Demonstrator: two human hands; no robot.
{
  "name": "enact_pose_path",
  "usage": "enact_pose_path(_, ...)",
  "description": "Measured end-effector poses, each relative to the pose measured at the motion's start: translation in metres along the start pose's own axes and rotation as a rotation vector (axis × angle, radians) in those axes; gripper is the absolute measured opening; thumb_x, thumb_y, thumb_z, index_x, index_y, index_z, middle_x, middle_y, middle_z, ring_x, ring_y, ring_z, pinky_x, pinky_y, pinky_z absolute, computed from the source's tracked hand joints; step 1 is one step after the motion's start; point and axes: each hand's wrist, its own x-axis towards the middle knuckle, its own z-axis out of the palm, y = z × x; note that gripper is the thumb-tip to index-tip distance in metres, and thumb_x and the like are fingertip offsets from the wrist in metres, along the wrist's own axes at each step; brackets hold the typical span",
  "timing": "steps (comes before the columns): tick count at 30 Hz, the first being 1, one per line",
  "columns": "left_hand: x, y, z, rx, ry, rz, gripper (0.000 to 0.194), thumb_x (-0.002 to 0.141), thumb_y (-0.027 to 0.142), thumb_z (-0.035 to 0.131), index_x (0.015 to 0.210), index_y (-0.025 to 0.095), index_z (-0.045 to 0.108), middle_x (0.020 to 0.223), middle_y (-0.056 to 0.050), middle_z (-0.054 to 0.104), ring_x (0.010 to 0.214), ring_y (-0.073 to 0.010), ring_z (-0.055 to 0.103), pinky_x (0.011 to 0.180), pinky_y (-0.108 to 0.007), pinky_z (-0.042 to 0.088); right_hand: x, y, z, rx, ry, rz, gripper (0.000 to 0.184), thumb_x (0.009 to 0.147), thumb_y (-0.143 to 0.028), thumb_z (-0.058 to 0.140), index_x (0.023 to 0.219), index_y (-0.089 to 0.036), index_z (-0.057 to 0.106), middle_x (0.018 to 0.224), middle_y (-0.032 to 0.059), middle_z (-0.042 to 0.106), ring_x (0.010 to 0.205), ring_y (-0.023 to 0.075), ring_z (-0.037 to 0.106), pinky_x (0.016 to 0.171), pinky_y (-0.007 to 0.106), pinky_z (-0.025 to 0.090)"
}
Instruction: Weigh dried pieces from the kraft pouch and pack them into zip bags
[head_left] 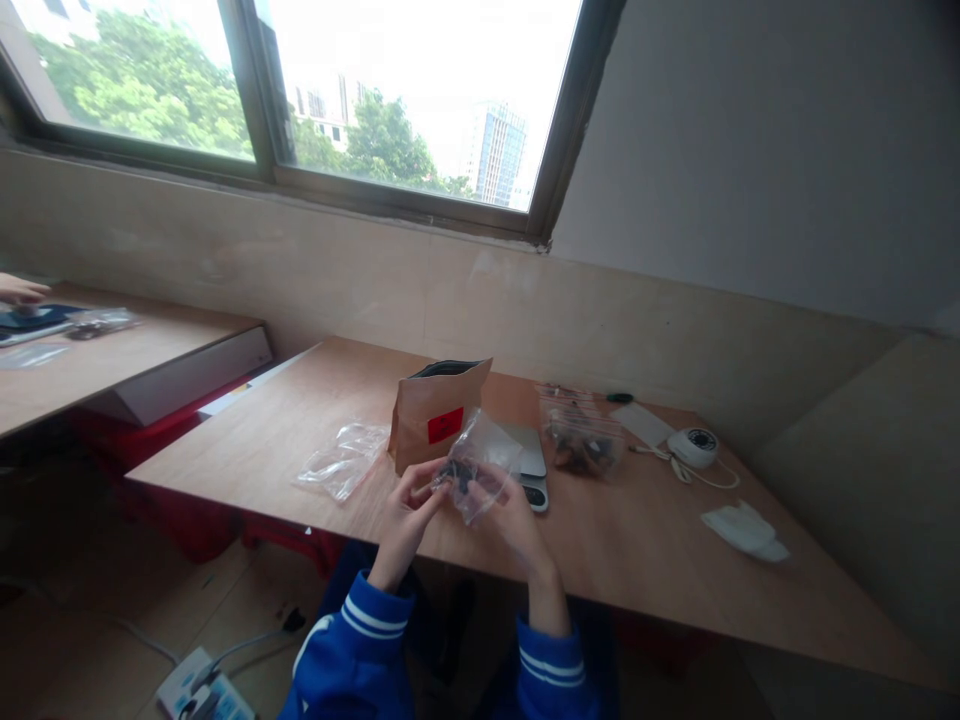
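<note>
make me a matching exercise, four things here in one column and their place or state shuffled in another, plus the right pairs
1. brown paper bag
2. power strip
3. dome camera
4. clear bag of dark parts

A. on the floor
B. held by left hand and right hand
C. upright, top open
D. on the table, right of the scale

Pairs: 1-C, 2-A, 3-D, 4-B

Wooden table point(637, 560) bears open paper pouch point(431, 425); scale point(534, 470) beside it; flat clear bags point(346, 460) near front edge; filled bags point(581, 440); white dome camera point(694, 447).
</note>
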Motion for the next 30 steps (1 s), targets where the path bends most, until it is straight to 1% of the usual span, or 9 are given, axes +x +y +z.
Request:
enact_pose_path(3, 0.001, -0.005, 0.0, 0.051, 0.028, 0.03, 0.028, 0.072, 0.029, 0.073, 0.096, 0.017, 0.067, 0.091, -0.005, 0.071, 0.09, -0.0209, 0.067, 0.082, -0.033, 0.053, 0.0, -0.002, 0.002, -0.005, 0.003, 0.005, 0.039, 0.077, -0.04, 0.068, 0.11, -0.019, 0.065, 0.113, 0.0092, 0.068, 0.104, 0.0253, 0.063, 0.094, 0.041, 0.047)
enact_pose_path(6, 0.001, -0.009, 0.0, 0.051, 0.027, 0.042, 0.024, 0.073, 0.029, 0.072, 0.093, 0.017, 0.066, 0.086, -0.004, 0.071, 0.083, -0.0187, 0.067, 0.078, -0.031, 0.053, 0.0, -0.003, 0.004, -0.016, 0.022, 0.011, 0.041, 0.075, -0.04, 0.071, 0.11, -0.019, 0.065, 0.113, 0.009, 0.068, 0.105, 0.0266, 0.063, 0.093, 0.042, 0.048)
enact_pose_path(12, 0.0, -0.003, 0.001, 0.029, 0.033, 0.012, 0.024, 0.071, 0.029, 0.073, 0.092, 0.018, 0.067, 0.086, -0.003, 0.071, 0.083, -0.019, 0.066, 0.077, -0.03, 0.052, 0.0, -0.004, 0.007, -0.018, 0.096, -0.027, 0.034, 0.074, -0.038, 0.072, 0.101, -0.018, 0.069, 0.104, 0.0082, 0.071, 0.097, 0.0252, 0.065, 0.09, 0.04, 0.049)
enact_pose_path(15, 0.0, -0.001, -0.002, -0.001, 0.065, -0.008, 0.024, 0.071, 0.03, 0.073, 0.092, 0.019, 0.067, 0.088, -0.002, 0.071, 0.085, -0.0193, 0.066, 0.078, -0.03, 0.051, -0.001, -0.003, 0.007, 0.07, 0.174, -0.028, 0.03, 0.075, -0.037, 0.071, 0.098, -0.018, 0.069, 0.101, 0.0064, 0.072, 0.094, 0.0223, 0.066, 0.086, 0.035, 0.05)
enact_pose_path(19, 0.001, 0.001, -0.008, -0.037, 0.119, -0.019, 0.025, 0.072, 0.031, 0.072, 0.093, 0.019, 0.066, 0.089, -0.002, 0.07, 0.087, -0.0195, 0.066, 0.081, -0.03, 0.05, -0.002, -0.001, -0.001, 0.18, 0.275, -0.019, 0.035, 0.073, -0.037, 0.072, 0.101, -0.018, 0.067, 0.099, 0.0061, 0.071, 0.084, 0.0184, 0.065, 0.075, 0.031, 0.053)
enact_pose_path(21, 0.002, 0.003, -0.01, -0.053, 0.145, -0.024, 0.025, 0.072, 0.031, 0.072, 0.093, 0.019, 0.065, 0.091, -0.002, 0.071, 0.088, -0.0204, 0.067, 0.083, -0.032, 0.05, -0.004, -0.001, -0.006, 0.187, 0.267, -0.021, 0.034, 0.072, -0.036, 0.074, 0.1, -0.018, 0.068, 0.096, 0.0054, 0.071, 0.08, 0.0169, 0.065, 0.072, 0.029, 0.053)
enact_pose_path(23, 0.002, 0.008, -0.01, -0.062, 0.161, -0.024, 0.026, 0.071, 0.031, 0.072, 0.092, 0.018, 0.064, 0.091, -0.003, 0.071, 0.088, -0.0216, 0.067, 0.084, -0.034, 0.05, -0.006, -0.004, -0.01, 0.174, 0.222, -0.03, 0.031, 0.072, -0.036, 0.074, 0.098, -0.018, 0.068, 0.094, 0.0046, 0.07, 0.081, 0.0164, 0.064, 0.072, 0.028, 0.053)
enact_pose_path(26, 0.002, 0.013, -0.008, -0.066, 0.185, -0.012, 0.027, 0.071, 0.03, 0.072, 0.093, 0.017, 0.063, 0.092, -0.004, 0.07, 0.09, -0.0227, 0.067, 0.085, -0.036, 0.051, -0.007, -0.009, -0.011, 0.148, 0.173, -0.025, 0.031, 0.072, -0.037, 0.074, 0.097, -0.019, 0.068, 0.093, 0.0041, 0.069, 0.08, 0.0171, 0.064, 0.072, 0.03, 0.054)
enact_pose_path(30, 0.0, 0.016, -0.008, -0.039, 0.282, 0.053, 0.025, 0.074, 0.03, 0.069, 0.093, 0.017, 0.062, 0.093, -0.004, 0.07, 0.094, -0.0231, 0.066, 0.085, -0.036, 0.051, -0.008, -0.011, -0.009, 0.107, 0.166, -0.001, 0.036, 0.068, -0.04, 0.076, 0.096, -0.019, 0.068, 0.092, 0.0052, 0.07, 0.081, 0.0199, 0.065, 0.074, 0.034, 0.055)
